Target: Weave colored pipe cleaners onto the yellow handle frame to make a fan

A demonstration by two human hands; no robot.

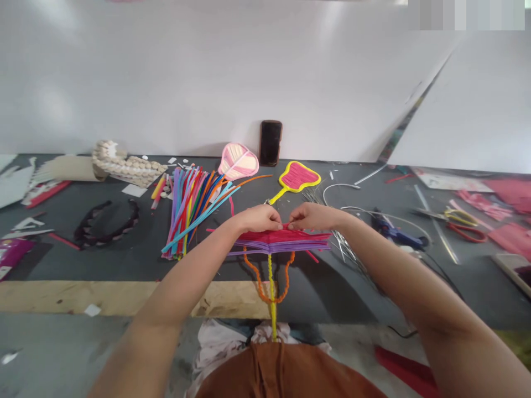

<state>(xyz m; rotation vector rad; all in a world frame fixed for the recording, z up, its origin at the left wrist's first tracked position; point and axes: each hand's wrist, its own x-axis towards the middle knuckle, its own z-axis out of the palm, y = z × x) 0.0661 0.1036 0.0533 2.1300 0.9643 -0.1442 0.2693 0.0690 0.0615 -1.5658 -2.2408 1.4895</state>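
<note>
My left hand and my right hand meet close together over a half-woven pipe-cleaner fan. Both pinch its upper red pipe cleaner near the centre, fingertips almost touching. Red and purple pipe cleaners lie in close rows across a twisted yellow stem, which runs down past the table edge toward my lap. Below the rows hangs a curved orange twisted frame. Just beyond my hands lies a finished pink fan with yellow rim. My fingers partly cover the top of the work.
Left of my hands is a bundle of coloured pipe cleaners, with a dark braided headband farther left. A phone leans on the back wall near a pale pink fan. Loose wires, a glue gun and scissors lie right.
</note>
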